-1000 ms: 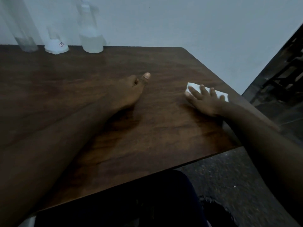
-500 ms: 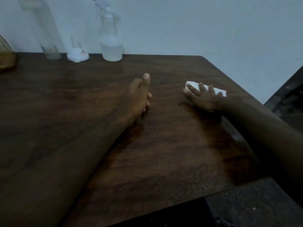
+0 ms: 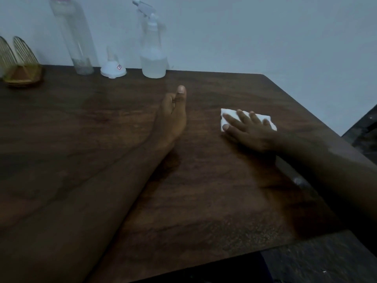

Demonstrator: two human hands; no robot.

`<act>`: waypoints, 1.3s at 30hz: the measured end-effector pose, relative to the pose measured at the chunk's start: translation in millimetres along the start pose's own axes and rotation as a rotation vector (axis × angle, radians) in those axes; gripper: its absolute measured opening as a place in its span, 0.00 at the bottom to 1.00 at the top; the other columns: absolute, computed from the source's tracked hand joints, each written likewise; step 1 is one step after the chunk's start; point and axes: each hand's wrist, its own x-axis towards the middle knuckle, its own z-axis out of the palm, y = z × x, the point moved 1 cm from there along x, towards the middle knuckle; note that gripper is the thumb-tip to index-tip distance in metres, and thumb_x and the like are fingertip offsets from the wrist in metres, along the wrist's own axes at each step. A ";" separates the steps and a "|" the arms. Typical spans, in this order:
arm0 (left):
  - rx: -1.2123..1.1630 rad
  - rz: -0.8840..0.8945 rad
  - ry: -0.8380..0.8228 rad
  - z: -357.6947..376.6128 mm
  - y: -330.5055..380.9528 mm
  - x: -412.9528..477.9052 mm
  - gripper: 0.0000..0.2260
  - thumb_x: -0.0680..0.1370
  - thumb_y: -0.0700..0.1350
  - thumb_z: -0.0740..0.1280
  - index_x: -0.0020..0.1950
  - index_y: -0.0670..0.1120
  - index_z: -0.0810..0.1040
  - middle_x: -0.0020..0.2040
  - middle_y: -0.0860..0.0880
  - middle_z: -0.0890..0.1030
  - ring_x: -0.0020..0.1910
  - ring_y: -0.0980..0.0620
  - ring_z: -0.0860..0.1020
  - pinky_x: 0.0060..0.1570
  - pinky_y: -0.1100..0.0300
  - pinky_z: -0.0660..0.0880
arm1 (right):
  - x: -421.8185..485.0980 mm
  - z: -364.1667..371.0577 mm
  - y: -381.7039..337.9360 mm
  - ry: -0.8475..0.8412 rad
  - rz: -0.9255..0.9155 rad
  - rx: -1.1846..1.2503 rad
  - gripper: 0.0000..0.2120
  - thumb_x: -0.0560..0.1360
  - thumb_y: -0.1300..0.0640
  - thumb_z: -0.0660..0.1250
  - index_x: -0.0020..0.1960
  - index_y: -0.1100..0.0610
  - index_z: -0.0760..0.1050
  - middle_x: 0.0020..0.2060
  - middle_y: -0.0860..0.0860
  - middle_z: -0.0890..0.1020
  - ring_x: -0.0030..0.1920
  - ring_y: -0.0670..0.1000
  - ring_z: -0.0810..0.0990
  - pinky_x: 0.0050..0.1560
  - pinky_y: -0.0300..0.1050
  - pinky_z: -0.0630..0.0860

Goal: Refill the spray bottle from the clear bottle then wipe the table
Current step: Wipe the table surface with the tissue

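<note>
Part-filled spray bottle and near-empty clear bottle upright at dark table's back edge

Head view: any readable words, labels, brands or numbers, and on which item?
No text can be read.
White funnel: a small red-and-white sticker, too small and blurred to read.
Spray bottle and clear bottle: no label visible.

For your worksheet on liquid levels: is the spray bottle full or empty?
Neither: the spray bottle is partly filled, liquid reaching only its lower part.

Dark wooden table bears clear bottle, funnel, spray bottle, white cloth
</note>
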 end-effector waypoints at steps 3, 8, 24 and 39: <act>-0.019 0.011 0.027 0.8 -1.0 -0.9 0.22 0.78 0.68 0.50 0.47 0.52 0.73 0.46 0.51 0.80 0.49 0.52 0.78 0.57 0.47 0.74 | -10.2 9.8 -50.5 0.007 -0.157 -0.028 0.30 0.76 0.29 0.38 0.76 0.33 0.36 0.79 0.51 0.38 0.78 0.60 0.35 0.74 0.68 0.38; -0.049 -0.007 0.022 -7.3 3.0 0.3 0.22 0.78 0.67 0.50 0.45 0.52 0.73 0.46 0.49 0.80 0.48 0.51 0.79 0.56 0.49 0.75 | -15.5 12.5 -79.0 0.006 -0.450 -0.077 0.30 0.75 0.29 0.37 0.73 0.33 0.32 0.79 0.47 0.37 0.78 0.53 0.34 0.75 0.63 0.37; 0.014 -0.031 0.196 -104.7 -28.2 27.8 0.22 0.79 0.65 0.49 0.48 0.51 0.73 0.48 0.50 0.79 0.50 0.52 0.78 0.49 0.57 0.72 | 80.0 -19.3 -99.5 0.045 -0.063 0.015 0.29 0.77 0.30 0.38 0.77 0.34 0.39 0.80 0.49 0.42 0.79 0.59 0.41 0.74 0.69 0.43; -0.107 -0.081 0.383 -121.4 -41.2 48.6 0.19 0.79 0.67 0.46 0.53 0.55 0.67 0.44 0.56 0.76 0.48 0.56 0.76 0.54 0.51 0.74 | 97.0 -13.7 -211.6 0.070 -0.214 0.033 0.30 0.78 0.31 0.37 0.78 0.37 0.41 0.80 0.52 0.41 0.78 0.63 0.37 0.71 0.71 0.38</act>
